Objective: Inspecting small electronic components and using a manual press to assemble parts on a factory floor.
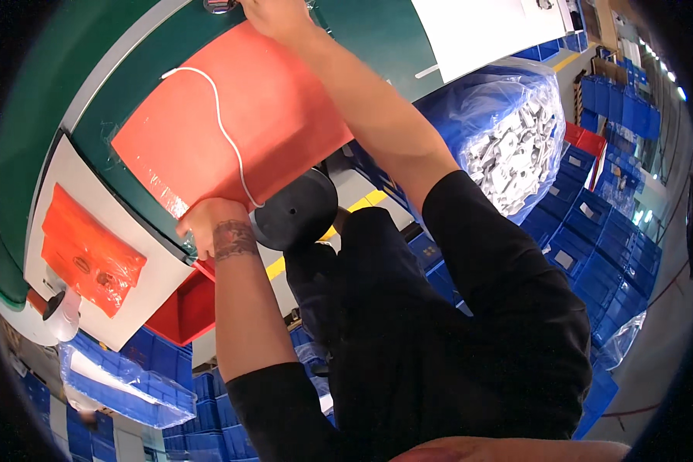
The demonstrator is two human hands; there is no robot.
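Observation:
An orange mat [285,108] lies on the green work table [362,38], with clear tape along its edges. Across the mat curves a thin white cable [222,127], whose near end hangs by the mat's front edge. My left hand [214,222] is at the near left corner of the mat, its visible fingers bent and apart, with no held thing showing. At the far edge, my right hand [277,17] is partly cut off by the picture's top, beside a small round object [220,5]. Its fingertips are mostly out of sight.
Left lies an orange plastic packet [92,250] on a white board [138,296]; a red bin [179,312] sits below. Right stands a plastic-lined blue bin of white parts [516,150], near stacked blue crates [585,223]. A black round stool seat [296,209] is below the table edge.

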